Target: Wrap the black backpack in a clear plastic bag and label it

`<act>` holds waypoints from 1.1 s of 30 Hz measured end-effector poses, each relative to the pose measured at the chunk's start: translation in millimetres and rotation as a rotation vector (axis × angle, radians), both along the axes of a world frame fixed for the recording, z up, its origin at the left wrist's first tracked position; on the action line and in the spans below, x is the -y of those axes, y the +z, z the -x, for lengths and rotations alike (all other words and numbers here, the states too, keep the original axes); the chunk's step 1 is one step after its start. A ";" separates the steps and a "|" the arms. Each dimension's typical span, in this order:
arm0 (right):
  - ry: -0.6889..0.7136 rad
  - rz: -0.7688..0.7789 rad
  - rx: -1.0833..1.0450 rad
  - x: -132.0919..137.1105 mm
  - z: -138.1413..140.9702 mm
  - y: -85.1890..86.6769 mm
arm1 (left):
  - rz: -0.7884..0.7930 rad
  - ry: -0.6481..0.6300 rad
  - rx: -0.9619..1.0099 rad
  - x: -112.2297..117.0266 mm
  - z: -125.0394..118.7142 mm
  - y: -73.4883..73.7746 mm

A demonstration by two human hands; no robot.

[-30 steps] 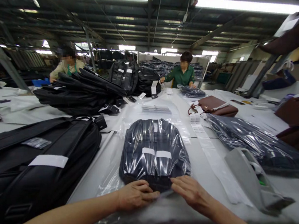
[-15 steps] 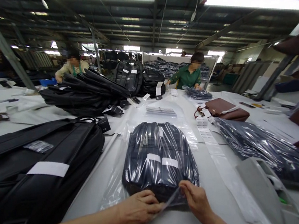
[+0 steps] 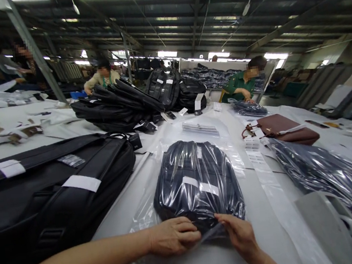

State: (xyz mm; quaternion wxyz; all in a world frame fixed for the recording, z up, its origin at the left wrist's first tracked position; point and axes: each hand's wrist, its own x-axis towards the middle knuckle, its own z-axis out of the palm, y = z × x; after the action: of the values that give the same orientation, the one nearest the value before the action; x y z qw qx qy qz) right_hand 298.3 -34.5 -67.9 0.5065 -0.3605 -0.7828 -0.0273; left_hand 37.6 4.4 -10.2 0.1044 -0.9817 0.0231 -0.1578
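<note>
A dark backpack [image 3: 196, 164] lies flat in a clear plastic bag [image 3: 143, 207] on the white table, its bottom end towards me. White bands cross its two straps. At the near end, my left hand [image 3: 176, 236] is closed on the bag's loose edge, its fingertips partly hidden behind the knuckles. My right hand [image 3: 241, 231] pinches the same plastic by the backpack's lower right corner. A fold of film stretches between the two hands.
To the left lies a large black backpack [image 3: 57, 191]; a pile of black backpacks [image 3: 117, 103] is behind. On the right are a brown handbag [image 3: 286, 128], a strip of white labels [image 3: 275, 197], wrapped goods [image 3: 333, 167] and a grey tape dispenser [image 3: 324, 225]. A person in green [image 3: 241, 84] works across the table.
The view has swung left, so everything sits further right. My hands stay on the bag's near edge, with the left drawn closer to the backpack. The person in green has shifted their arms.
</note>
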 end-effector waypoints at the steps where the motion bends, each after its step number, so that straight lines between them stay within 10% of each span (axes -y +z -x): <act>1: -0.006 0.006 -0.001 -0.2 -0.3 -1.7 | -0.009 0.037 0.028 3.0 0.2 1.6; 11: -0.056 0.030 -0.009 3.4 -2.7 -4.7 | 0.350 0.553 -0.179 58.9 54.5 35.4; 15: -0.062 0.040 -0.020 4.0 -2.7 -4.6 | 0.355 0.680 -0.254 64.8 69.5 25.4; 20: -0.084 0.025 -0.016 3.5 -2.4 -6.1 | 0.105 0.571 -0.019 51.0 79.3 -7.4; 33: -0.104 0.045 -0.028 4.9 -3.1 -7.5 | 0.079 0.700 -0.085 67.5 72.1 -11.4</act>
State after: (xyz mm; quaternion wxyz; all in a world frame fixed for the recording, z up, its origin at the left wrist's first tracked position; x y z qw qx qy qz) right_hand 301.4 -39.5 -75.4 0.5068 -0.4124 -0.7564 -0.0308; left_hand -34.6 -63.1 -21.6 0.1129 -0.9391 -0.3165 -0.0721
